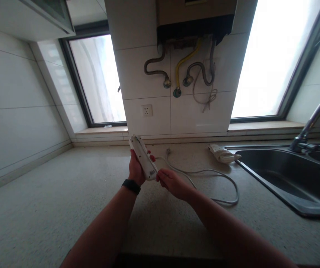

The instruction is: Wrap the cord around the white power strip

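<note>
A long white power strip (143, 158) is held tilted above the counter, its back with small dark holes and a label facing up. My left hand (136, 168) is wrapped round it from the left and below, with fingertips showing past its right edge. At the strip's near right end, the closed fingers of my right hand (171, 181) press on its edge; whether they also pinch something thin is too small to tell. A grey cord (234, 186) loops over the counter to the right, with a plug (168, 151) behind the hands.
The speckled counter (51, 201) runs to a tiled wall. A crumpled pale bag (223, 154) lies beside the dark sink (288, 176) with its tall faucet (313, 119). Hoses and a yellow pipe (186, 59) hang below a water heater (195, 22); a wall socket (147, 110) is lower left of them.
</note>
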The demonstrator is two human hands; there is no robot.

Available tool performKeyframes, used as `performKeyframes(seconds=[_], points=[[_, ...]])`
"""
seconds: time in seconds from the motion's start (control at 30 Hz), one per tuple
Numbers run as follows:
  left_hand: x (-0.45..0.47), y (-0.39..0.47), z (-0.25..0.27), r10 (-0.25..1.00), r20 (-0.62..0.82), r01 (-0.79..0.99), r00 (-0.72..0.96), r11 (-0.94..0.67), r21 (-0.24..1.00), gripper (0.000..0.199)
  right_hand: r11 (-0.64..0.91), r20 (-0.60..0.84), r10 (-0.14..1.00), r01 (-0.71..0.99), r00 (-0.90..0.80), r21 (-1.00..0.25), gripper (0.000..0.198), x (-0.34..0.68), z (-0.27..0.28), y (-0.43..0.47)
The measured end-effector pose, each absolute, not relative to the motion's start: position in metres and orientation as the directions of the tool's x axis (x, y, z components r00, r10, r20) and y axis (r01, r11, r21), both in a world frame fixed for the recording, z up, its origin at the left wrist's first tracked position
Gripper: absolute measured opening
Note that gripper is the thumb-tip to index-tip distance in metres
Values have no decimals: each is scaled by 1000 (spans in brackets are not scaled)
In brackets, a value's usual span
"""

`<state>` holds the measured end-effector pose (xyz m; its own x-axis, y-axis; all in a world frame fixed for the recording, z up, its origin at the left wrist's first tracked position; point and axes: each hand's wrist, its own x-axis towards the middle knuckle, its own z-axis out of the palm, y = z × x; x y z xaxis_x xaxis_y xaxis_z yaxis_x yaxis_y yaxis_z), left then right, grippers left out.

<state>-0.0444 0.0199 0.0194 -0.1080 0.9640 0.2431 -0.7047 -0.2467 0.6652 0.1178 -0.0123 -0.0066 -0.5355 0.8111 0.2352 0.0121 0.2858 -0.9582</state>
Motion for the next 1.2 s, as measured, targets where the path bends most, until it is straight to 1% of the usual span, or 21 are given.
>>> performKeyframes(seconds=[0.1, 0.2, 0.27, 0.33, 0.4, 0.5, 0.57, 0.67, 0.77, 0.83, 0.9, 1.0, 1.13, 1.2], points=[[-45, 18, 21, 963, 257, -717, -84, -238, 655, 60, 344, 256, 815, 79, -520, -936, 36, 117, -7, -11], [-42, 16, 24, 954, 276, -728, -113, -269, 631, 60, 313, 164, 832, 204, -530, -927, 47, 118, -8, -8], [-41, 14, 25, 950, 280, -747, -135, -283, 601, 59, 269, 105, 852, 255, -513, -929, 49, 118, -7, -8], [-41, 13, 25, 952, 275, -762, -138, -279, 584, 59, 234, 92, 862, 231, -498, -944, 40, 119, -5, -9], [-40, 12, 26, 952, 277, -767, -134, -276, 579, 61, 201, 87, 846, 162, -526, -966, 32, 120, -2, -12], [-38, 10, 26, 943, 307, -759, -126, -291, 582, 63, 150, 74, 783, 72, -618, -986, 33, 120, 2, -15], [-37, 9, 27, 937, 321, -751, -139, -311, 583, 63, 162, 106, 777, 35, -620, -986, 33, 118, 2, -14], [-35, 12, 26, 943, 286, -720, -171, -318, 617, 67, 242, 211, 829, -8, -518, -970, 32, 116, -3, -8], [-36, 18, 21, 951, 266, -624, -158, -305, 719, 72, 330, 284, 884, 64, -371, -942, 29, 120, -5, -1], [-39, 22, 16, 929, 314, -516, -197, -371, 772, 65, 363, 316, 902, 121, -296, -924, 28, 127, -3, 3], [-43, 24, 14, 882, 383, -367, -272, -464, 806, 56, 386, 349, 906, 129, -242, -913, 27, 135, 1, 6], [-44, 22, 15, 848, 452, -186, -278, -509, 840, 55, 435, 407, 895, 151, -184, -887, 25, 144, 5, 10], [-42, 16, 21, 863, 455, -122, -221, -487, 865, 50, 447, 421, 894, 273, -152, -852, 28, 147, 3, 14], [-41, 16, 22, 869, 443, -100, -219, -472, 876, 48, 431, 403, 902, 273, -156, -860, 33, 147, 2, 15]])
